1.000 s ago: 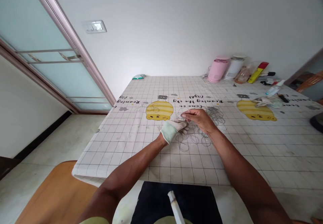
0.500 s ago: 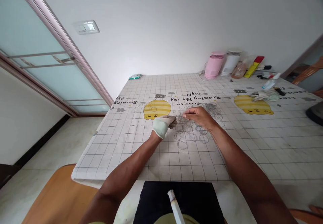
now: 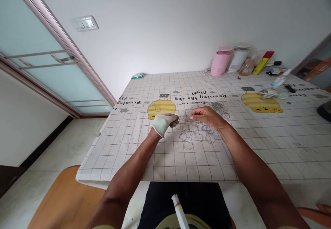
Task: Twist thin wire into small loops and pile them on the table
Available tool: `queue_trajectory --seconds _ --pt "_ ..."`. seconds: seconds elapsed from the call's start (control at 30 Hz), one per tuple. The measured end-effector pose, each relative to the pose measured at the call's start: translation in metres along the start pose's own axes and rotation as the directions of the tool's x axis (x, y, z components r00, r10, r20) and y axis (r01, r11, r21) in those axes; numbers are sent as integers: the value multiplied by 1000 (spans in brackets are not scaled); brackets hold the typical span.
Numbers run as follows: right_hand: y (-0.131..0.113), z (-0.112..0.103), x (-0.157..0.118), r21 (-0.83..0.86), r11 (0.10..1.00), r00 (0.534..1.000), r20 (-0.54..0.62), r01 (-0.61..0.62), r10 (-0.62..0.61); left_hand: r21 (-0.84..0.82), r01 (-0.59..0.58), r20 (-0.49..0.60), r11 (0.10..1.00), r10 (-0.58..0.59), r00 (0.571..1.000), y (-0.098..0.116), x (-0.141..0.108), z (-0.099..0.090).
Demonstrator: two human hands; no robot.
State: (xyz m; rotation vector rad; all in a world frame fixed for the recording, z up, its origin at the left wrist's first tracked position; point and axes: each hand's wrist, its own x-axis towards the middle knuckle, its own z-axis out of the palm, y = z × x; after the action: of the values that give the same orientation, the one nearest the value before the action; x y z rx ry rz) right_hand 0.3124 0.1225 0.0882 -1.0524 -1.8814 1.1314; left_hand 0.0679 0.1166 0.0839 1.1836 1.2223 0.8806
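A loose heap of thin, dark, wire-like rings (image 3: 188, 145) lies spread on the checked tablecloth (image 3: 124, 160). At its left edge is my left hand (image 3: 165, 122) in a pale work glove, with thumb and fingers pinched together. My bare right hand (image 3: 205, 116) hovers over the upper part of the heap, thumb and forefinger closed in a pinch. The two hands face each other a short distance apart. Whatever is between the fingertips of either hand is too fine to make out against the rings behind.
Along the wall at the back right stand a pink cylinder (image 3: 220, 63), a white cylinder (image 3: 238, 60), a bottle (image 3: 247, 66) and a yellow-red box (image 3: 263, 62). A crumpled glove (image 3: 274, 93) and a spray bottle (image 3: 281, 78) lie nearer. A cigarette (image 3: 179, 210) juts in below.
My left hand has drawn a little to the left, widening the gap to my right hand. Both hands stay pinched. The view has tilted slightly.
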Motion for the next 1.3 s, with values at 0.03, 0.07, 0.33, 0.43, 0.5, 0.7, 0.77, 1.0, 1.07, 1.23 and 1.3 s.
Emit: queue_trajectory --seconds 0.03,0.07,0.33,0.43,0.5,0.7,0.77,1.0,1.07,1.23,1.3 --pt "-1 -1 -1 -7 1000 1000 27 5 -5 21 10 14 1000 -10 1000 1 0 -3" --pt "-2 -1 -1 -15 1000 998 58 10 -9 47 5 34 999 -7 999 2 0 -5" --pt "2 7 2 -65 998 942 334 -25 46 229 -241 144 943 212 966 16 -19 -17" --pt "4 14 3 -88 995 927 369 -42 71 214 -192 216 958 145 966 9 -11 -17" --pt "6 18 4 -97 994 927 366 -53 86 156 -141 272 978 95 958 1 -3 -17" --pt "2 23 3 -101 993 919 383 -62 97 31 4 384 1000 -16 923 -12 12 -16" --pt "1 23 3 -72 995 913 396 -72 95 -5 50 408 999 -44 912 -12 13 -15" --pt "5 27 3 58 993 915 397 -105 73 -369 109 370 923 38 928 -15 11 -9" --pt "4 27 3 79 991 928 367 -105 69 -463 103 353 880 76 933 -17 11 -5" --pt "-1 19 1 64 995 966 249 -83 64 -583 21 252 812 157 955 -22 14 -3" --pt "-2 13 1 44 996 969 237 -78 65 -546 -55 205 836 197 959 -23 16 -5"
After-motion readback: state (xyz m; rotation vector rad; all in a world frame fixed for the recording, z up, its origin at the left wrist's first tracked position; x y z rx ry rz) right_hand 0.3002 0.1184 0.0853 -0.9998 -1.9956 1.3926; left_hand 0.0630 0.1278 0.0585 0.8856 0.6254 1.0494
